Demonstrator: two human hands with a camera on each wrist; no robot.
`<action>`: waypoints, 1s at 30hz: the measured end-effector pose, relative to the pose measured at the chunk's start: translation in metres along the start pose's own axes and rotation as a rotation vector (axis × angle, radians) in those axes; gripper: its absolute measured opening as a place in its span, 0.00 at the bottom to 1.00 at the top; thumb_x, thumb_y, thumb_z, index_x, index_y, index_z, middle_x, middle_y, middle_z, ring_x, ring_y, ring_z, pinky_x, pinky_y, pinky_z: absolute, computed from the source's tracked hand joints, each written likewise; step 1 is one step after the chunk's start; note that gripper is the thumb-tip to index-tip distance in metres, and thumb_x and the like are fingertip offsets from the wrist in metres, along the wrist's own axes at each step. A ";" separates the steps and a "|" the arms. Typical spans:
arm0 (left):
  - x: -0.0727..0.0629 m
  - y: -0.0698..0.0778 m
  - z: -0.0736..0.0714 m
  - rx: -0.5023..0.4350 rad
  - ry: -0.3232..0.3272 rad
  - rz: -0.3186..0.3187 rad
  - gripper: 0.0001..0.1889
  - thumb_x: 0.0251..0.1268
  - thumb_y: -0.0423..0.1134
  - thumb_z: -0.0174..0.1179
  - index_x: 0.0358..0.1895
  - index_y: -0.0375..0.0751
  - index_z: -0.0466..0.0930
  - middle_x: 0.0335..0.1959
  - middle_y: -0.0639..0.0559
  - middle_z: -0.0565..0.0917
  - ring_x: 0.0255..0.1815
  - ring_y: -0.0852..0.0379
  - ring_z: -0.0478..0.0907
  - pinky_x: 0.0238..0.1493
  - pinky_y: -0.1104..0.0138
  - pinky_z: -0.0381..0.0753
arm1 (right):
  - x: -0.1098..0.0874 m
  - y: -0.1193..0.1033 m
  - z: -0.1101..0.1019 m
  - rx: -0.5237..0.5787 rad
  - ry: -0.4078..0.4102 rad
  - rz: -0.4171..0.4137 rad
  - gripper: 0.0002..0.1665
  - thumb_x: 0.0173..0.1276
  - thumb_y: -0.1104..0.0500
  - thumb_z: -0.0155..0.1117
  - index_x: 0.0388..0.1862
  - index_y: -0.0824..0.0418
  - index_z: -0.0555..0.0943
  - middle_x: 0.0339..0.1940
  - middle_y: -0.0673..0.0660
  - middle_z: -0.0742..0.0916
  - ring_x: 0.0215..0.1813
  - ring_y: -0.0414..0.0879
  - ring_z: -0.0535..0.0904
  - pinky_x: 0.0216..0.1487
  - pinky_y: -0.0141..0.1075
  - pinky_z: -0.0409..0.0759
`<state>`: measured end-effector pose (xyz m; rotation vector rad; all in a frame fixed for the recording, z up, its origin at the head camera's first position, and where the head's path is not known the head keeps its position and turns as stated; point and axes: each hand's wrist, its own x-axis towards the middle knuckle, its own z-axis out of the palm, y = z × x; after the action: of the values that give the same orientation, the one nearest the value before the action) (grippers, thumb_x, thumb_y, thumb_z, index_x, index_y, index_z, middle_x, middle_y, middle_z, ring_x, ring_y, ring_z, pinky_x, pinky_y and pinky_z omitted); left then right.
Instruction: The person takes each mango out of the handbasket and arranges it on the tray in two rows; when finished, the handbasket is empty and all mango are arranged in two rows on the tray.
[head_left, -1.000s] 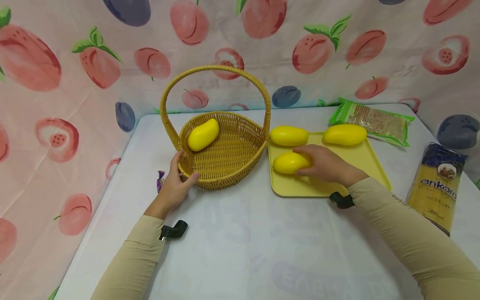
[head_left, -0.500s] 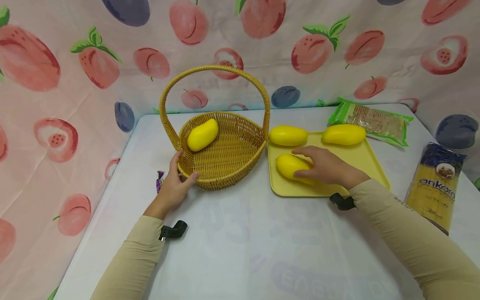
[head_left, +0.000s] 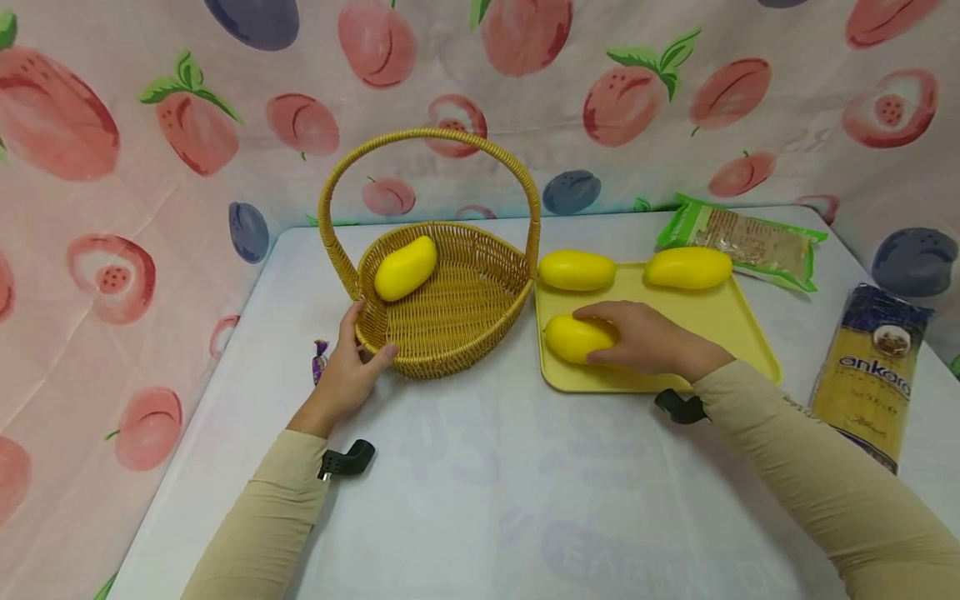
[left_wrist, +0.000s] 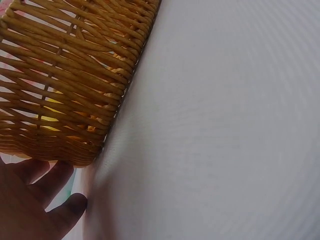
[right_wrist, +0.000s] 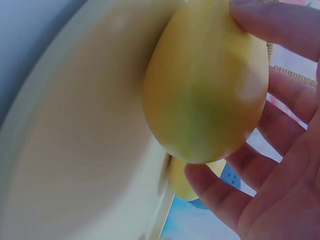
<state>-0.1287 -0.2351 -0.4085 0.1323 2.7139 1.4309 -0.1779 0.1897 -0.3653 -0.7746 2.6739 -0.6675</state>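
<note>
On the yellow tray, my right hand grips a yellow mango, thumb on the near side and fingers on the far side. The right wrist view shows the mango close up, with the thumb and fingertips against its skin. My left hand holds the near-left corner of the wicker basket between thumb and fingers. In the left wrist view, fingertips touch the basket's woven wall. Another mango lies inside the basket at the left.
Two more mangoes, one at the tray's far left and one at its far right, lie along the back edge. Behind is a green-edged packet. A pasta bag lies right, a purple wrapped candy left. The basket's tall handle arches upward.
My right hand has turned the mango on the tray and shifted it slightly toward the near edge. The left hand and the basket have stayed in place.
</note>
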 end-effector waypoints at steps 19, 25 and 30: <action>0.001 0.000 0.000 0.009 0.001 -0.011 0.46 0.74 0.49 0.56 0.81 0.51 0.31 0.81 0.37 0.45 0.78 0.38 0.50 0.75 0.44 0.49 | 0.001 -0.009 0.003 -0.001 -0.031 -0.115 0.37 0.64 0.48 0.73 0.68 0.63 0.76 0.64 0.61 0.81 0.62 0.58 0.75 0.65 0.56 0.69; 0.001 0.001 0.000 0.014 0.004 -0.013 0.47 0.74 0.50 0.56 0.81 0.52 0.31 0.81 0.38 0.45 0.78 0.38 0.50 0.74 0.44 0.49 | 0.001 -0.010 -0.001 0.011 -0.003 -0.142 0.37 0.64 0.50 0.74 0.67 0.65 0.76 0.65 0.62 0.80 0.66 0.61 0.72 0.68 0.58 0.65; 0.000 0.001 0.000 0.020 0.003 -0.017 0.47 0.74 0.51 0.56 0.81 0.52 0.31 0.81 0.38 0.44 0.78 0.38 0.49 0.75 0.43 0.49 | 0.009 -0.017 -0.008 0.015 0.028 -0.151 0.37 0.64 0.50 0.74 0.68 0.65 0.75 0.67 0.63 0.78 0.69 0.61 0.70 0.69 0.56 0.64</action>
<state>-0.1288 -0.2349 -0.4077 0.1086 2.7261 1.4006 -0.1811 0.1754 -0.3510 -0.9770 2.6519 -0.7383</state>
